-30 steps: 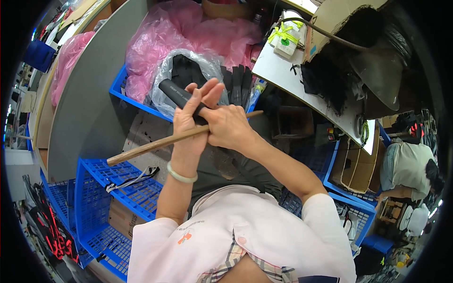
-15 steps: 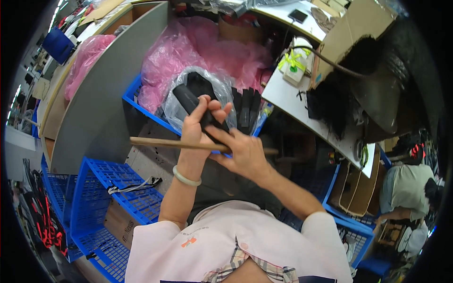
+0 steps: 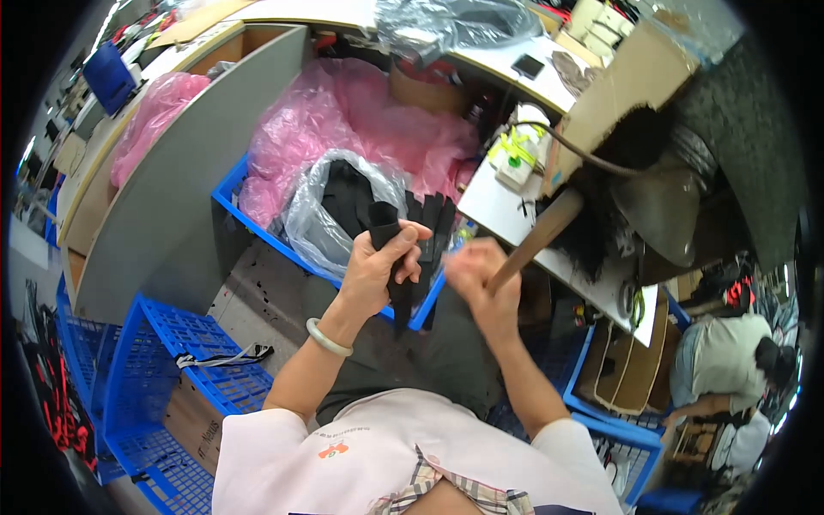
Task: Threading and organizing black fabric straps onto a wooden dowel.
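Observation:
My left hand [image 3: 374,273] is closed round a black fabric tube [image 3: 384,225]; its open end stands up above my fingers and its flattened lower part hangs below. My right hand [image 3: 482,279], slightly blurred, grips a wooden stick [image 3: 542,230] that points up and to the right, apart from the tube. Behind my hands is a blue crate [image 3: 248,221]. In it lies a clear plastic bag [image 3: 307,225] with black fabric pieces [image 3: 345,196] inside. Several black strips [image 3: 439,225] lie side by side to the right of the bag.
Pink plastic sheeting [image 3: 296,120] fills the crate's back. A grey panel [image 3: 184,159] rises at left, above blue baskets [image 3: 202,339]. At right, a white table [image 3: 498,210] carries a small white device [image 3: 520,163]. Another person [image 3: 730,360] bends over at far right.
The stick, earlier lying across my left wrist, has swung up to the right in my right hand, away from the tube. The tube now stands more upright in my left hand.

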